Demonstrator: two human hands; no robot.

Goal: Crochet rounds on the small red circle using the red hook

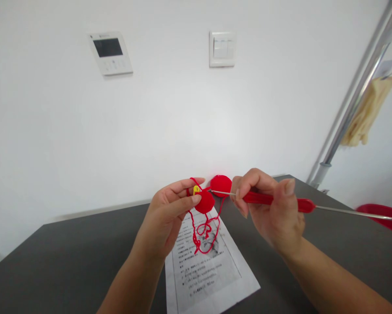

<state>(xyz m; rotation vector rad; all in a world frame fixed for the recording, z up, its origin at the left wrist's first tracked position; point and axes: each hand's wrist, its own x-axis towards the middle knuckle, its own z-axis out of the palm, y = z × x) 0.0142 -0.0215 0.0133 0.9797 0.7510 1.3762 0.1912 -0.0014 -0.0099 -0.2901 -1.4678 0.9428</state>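
Note:
My left hand [169,211] pinches a small round red crochet piece [205,202] between thumb and fingers. A yellow stitch marker [196,189] sits at its upper left edge, and red yarn runs over my left fingers. My right hand [274,205] is closed around the red handle of a crochet hook [259,197], which has metal shafts at both ends. The hook's left tip reaches the top edge of the crochet piece; whether it is through a stitch I cannot tell. Behind it lies a ball of red yarn [221,186]. Loose yarn [204,251] hangs in loops below.
A printed sheet of paper [212,283] lies on the dark table [84,261] under my hands. The white wall behind carries an intercom panel [110,53] and a light switch [222,49]. At right are a metal pole [356,100], hanging yellowish gloves [367,113] and a red object [383,218].

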